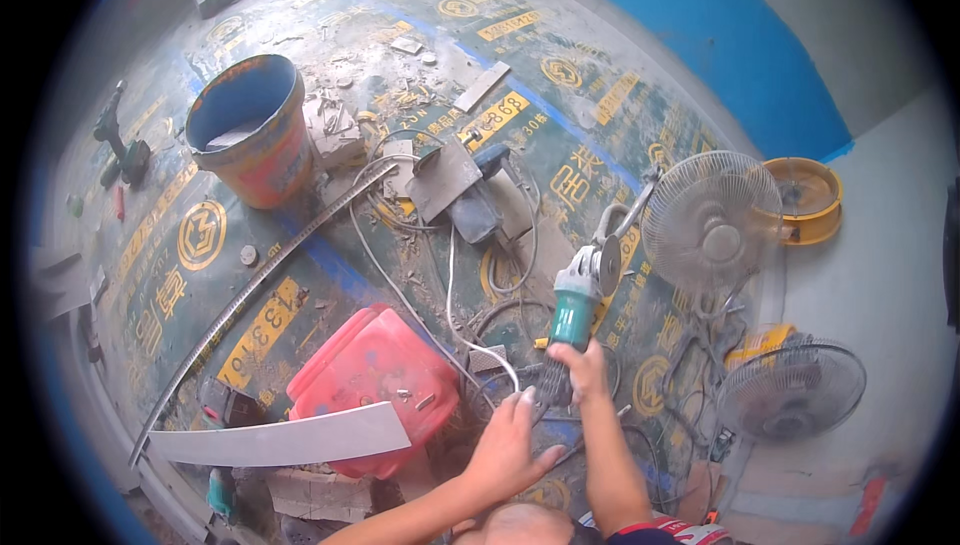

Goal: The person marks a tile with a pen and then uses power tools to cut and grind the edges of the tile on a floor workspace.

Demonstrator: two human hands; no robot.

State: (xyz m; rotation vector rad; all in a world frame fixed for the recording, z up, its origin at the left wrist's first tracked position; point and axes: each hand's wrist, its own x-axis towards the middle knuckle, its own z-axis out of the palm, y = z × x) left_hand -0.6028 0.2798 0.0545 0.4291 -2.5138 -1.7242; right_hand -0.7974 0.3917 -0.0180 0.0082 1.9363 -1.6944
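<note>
as right hand (588, 375) grips, grinder (573, 317) protrudes

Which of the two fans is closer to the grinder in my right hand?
The upper fan, the one overlapping the round yellow object in view. It appears just right of the grinder; the other fan is lower and farther right.

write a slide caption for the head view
Right hand grips a green angle grinder above a dusty covered floor; left hand at a white cord.
</note>
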